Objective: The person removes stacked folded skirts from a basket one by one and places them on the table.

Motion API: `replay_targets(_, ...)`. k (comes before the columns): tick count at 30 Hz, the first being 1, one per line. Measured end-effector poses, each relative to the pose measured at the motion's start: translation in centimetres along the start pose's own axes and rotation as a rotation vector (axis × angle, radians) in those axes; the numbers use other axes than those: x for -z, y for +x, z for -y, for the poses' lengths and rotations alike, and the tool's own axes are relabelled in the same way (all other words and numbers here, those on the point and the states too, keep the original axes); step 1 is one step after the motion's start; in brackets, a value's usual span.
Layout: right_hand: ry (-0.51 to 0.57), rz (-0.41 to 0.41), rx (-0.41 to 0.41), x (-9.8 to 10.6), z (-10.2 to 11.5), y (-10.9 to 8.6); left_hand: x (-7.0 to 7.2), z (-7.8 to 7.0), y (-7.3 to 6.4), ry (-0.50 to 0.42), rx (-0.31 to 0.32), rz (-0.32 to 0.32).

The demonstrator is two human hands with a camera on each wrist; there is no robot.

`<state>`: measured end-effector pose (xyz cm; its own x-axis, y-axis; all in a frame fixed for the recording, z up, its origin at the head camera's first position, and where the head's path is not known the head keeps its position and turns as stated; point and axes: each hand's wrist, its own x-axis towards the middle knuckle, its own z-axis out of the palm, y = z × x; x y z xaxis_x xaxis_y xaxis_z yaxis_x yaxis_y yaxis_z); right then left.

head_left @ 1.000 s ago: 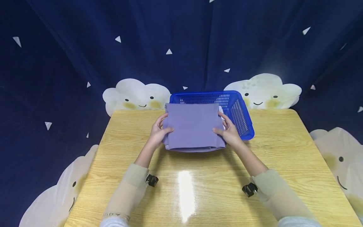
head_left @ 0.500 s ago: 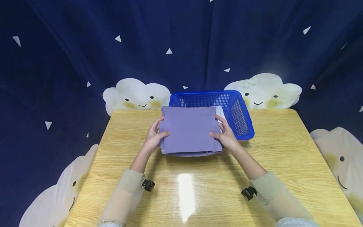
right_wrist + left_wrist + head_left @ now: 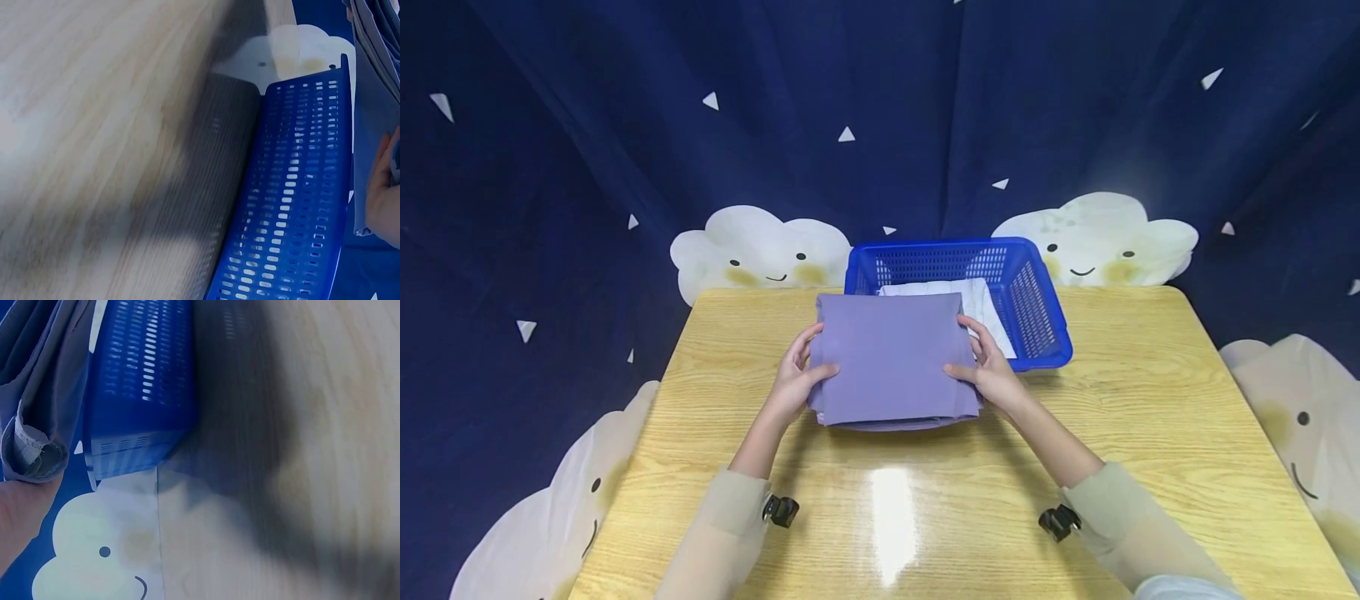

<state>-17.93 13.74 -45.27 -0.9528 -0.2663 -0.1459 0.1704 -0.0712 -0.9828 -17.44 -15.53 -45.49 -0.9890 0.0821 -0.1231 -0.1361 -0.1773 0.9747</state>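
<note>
A folded purple cloth (image 3: pixel 891 358) is held level between both hands, over the near left part of a blue basket (image 3: pixel 1051 312). My left hand (image 3: pixel 793 379) grips its left edge, thumb on top and fingers beneath. On the opposite edge my right hand (image 3: pixel 996 377) pinches it the same way. Several layers and a stitched seam of the cloth (image 3: pixel 44 394) show in the left wrist view, where the left hand (image 3: pixel 25 515) is partly cut off. Inside the basket lies a white folded cloth (image 3: pixel 981 304), partly covered by the purple one.
The basket stands at the back edge of a wooden table (image 3: pixel 1135 417). Behind it hangs a dark blue curtain (image 3: pixel 910 108) with white clouds and triangles. In the right wrist view the basket's slotted wall (image 3: pixel 287 187) rises beside the right hand (image 3: pixel 384 200).
Both hands have drawn the purple cloth toward the person and a little to the left. More of the white cloth and the basket's inside now shows.
</note>
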Motion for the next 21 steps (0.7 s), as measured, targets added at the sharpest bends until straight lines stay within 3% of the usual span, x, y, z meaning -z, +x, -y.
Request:
replay_targets(6, -0.042, 0.0, 0.011, -0.8, -0.4, -0.5, 0.8, 0.5, -0.8, -0.001, -0.021, -0.007)
replay_targets(13, 0.009, -0.009, 0.018, -1.9, -0.8, -1.1, 1.6, 0.6, -1.6, 0.025, -0.022, -0.016)
replay_targets(21, -0.042, -0.019, 0.072, -3.1, -1.6, -2.0, 2.8, 0.8, -2.7, 0.037, -0.008, 0.019)
